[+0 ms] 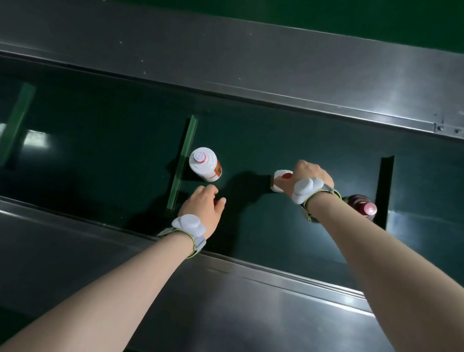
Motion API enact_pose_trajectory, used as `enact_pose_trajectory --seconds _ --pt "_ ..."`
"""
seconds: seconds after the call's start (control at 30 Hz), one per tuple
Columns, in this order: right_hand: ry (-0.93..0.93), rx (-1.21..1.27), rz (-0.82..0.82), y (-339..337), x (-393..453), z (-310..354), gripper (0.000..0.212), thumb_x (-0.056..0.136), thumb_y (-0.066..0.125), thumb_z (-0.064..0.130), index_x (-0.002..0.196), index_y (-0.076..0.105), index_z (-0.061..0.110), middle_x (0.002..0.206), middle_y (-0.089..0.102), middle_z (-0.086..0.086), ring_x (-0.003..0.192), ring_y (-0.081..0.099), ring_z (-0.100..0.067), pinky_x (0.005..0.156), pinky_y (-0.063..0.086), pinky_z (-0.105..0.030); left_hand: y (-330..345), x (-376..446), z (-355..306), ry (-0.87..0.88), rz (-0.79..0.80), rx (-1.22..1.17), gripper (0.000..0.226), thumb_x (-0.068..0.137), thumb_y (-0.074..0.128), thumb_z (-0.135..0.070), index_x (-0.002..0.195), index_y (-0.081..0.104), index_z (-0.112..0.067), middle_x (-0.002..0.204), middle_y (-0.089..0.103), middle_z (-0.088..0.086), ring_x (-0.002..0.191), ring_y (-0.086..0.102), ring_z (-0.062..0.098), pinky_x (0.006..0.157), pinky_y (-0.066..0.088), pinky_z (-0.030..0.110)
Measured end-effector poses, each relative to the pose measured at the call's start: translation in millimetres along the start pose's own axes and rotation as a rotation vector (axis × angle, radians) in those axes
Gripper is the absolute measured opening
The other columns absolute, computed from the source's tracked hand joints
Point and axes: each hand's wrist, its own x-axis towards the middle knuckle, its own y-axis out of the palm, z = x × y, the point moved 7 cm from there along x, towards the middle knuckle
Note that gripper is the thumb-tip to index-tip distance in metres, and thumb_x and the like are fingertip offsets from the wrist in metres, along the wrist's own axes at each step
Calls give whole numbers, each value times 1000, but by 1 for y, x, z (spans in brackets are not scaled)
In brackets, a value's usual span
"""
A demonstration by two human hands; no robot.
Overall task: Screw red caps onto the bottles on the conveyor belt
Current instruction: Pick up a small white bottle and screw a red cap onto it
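Observation:
Three bottles stand on the dark green conveyor belt (275, 131). A white bottle (205, 163) near the middle has a bare white neck with no cap. My left hand (204, 206) hovers just in front of it, fingers curled around something red that I take for a red cap (215, 202). My right hand (308, 176) grips the top of a second white bottle (279, 179) where a red cap (286, 175) shows. Right of it stands a dark red bottle (360, 207) with a red cap on.
Steel side rails run along the belt, the far rail (241, 57) and the near rail (95, 246). Green cleats (182, 163) cross the belt left of the uncapped bottle; a dark cleat (383, 191) stands beyond the red bottle. Both wrists wear grey sensor bands.

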Motion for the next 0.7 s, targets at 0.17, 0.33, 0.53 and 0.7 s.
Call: enact_pose_trajectory --seconds 0.17,0.33,0.53,0.7 --pt "29 8 0 22 10 -7 27 88 68 26 107 56 12 91 66 -3 73 63 -25 50 35 -23 13 8 13 -15 47 52 40 109 60 -41 136 62 -12 133 64 8 113 67 32 84 59 47" --pt "18 113 -93 35 3 -10 52 89 45 67 97 57 17 81 66 -1 68 63 -25 51 36 -28 36 9 29 -35 132 174 40 108 62 -44 133 61 -12 134 61 9 109 69 34 73 53 40" --pt "66 211 186 85 6 -15 78 72 36 93 90 68 24 79 73 0 80 72 -25 61 42 -30 52 24 28 22 163 280 40 109 58 -46 131 60 -12 133 59 10 112 66 32 70 45 38" --pt "86 166 258 128 12 -6 75 79 40 90 78 68 20 71 72 0 64 65 -17 50 33 -27 66 43 28 78 175 323 39 110 58 -41 132 58 -10 135 56 12 115 65 33 75 54 41"
